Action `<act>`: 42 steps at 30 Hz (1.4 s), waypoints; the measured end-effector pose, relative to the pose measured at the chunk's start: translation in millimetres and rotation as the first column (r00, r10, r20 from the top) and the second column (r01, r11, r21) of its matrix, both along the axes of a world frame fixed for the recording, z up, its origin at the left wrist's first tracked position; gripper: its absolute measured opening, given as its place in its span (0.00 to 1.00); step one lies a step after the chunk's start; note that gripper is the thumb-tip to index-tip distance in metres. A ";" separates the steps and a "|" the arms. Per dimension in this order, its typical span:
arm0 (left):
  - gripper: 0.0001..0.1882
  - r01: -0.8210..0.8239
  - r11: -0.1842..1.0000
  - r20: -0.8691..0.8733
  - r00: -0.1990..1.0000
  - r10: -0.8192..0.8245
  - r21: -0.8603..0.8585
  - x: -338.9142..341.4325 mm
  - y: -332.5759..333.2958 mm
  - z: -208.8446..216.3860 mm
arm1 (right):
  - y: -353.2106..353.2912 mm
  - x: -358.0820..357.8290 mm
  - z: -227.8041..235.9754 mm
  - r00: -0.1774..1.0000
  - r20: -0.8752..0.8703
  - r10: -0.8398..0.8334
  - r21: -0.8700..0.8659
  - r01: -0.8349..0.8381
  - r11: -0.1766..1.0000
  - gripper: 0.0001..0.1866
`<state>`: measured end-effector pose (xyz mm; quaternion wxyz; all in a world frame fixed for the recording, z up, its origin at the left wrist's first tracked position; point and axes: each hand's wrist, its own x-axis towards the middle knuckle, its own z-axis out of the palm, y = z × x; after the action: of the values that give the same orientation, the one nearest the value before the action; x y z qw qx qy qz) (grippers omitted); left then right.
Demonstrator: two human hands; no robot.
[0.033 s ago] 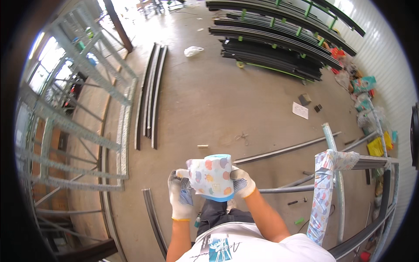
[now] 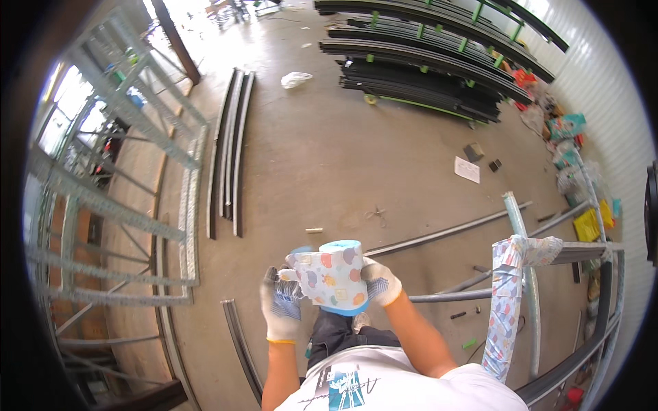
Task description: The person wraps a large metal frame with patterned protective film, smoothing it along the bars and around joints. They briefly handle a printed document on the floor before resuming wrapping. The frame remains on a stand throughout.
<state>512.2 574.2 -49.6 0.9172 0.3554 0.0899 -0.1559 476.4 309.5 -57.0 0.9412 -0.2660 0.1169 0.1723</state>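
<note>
A roll of wrapping film (image 2: 332,277), white with colourful printed shapes and pale blue edges, is held up in front of my body. My right hand (image 2: 381,281), in a white glove with a dark gripping palm, clasps its right side. In a matching glove, my left hand (image 2: 282,301) is closed at the film's free left end, with the fingers curled toward me. Film of the same pattern (image 2: 506,301) wraps one bar and the corner of a dark metal frame to my right.
That frame (image 2: 576,366) rests on grey tubular stands (image 2: 526,288). A hammer (image 2: 466,314) lies beneath. Long dark profiles (image 2: 232,157) lie on the floor ahead. Stacked profiles fill a rack (image 2: 425,68) at the back right. Steel trusses (image 2: 123,198) stand at left.
The view has shifted slightly, so the surroundings sit a little further left. A blurred bluish edge now shows at the film's upper left. Both hands keep their hold.
</note>
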 end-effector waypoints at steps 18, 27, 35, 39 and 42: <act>0.10 0.813 0.429 0.002 0.466 -0.885 0.394 367.9 -327.5 18.2 | -191.9 189.2 1.5 0.689 0.191 -0.699 -0.297 0.720 0.627 0.44; 0.14 0.712 0.443 0.153 0.436 -0.887 0.545 447.6 -580.7 26.4 | -389.7 270.3 -44.8 0.494 0.207 -0.844 0.037 0.859 0.511 0.43; 0.14 0.695 0.315 0.304 0.144 -0.942 0.647 450.1 -827.9 88.5 | -581.2 260.8 -39.9 0.128 0.278 -0.952 0.288 0.934 0.210 0.38; 0.22 0.656 0.151 0.293 -0.111 -0.950 0.739 406.9 -945.4 106.3 | -642.5 222.0 -36.7 -0.071 0.207 -0.976 0.304 0.953 -0.005 0.37; 0.19 0.787 -0.010 0.389 -0.316 -0.865 0.617 361.7 -1043.0 102.4 | -674.2 189.0 -48.0 -0.333 0.297 -0.895 0.314 0.919 -0.238 0.41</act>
<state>873.9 -468.8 52.8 0.4418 0.3777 -0.5536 -0.5964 665.4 -364.7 -105.0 0.6967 -0.1251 0.0743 -0.7025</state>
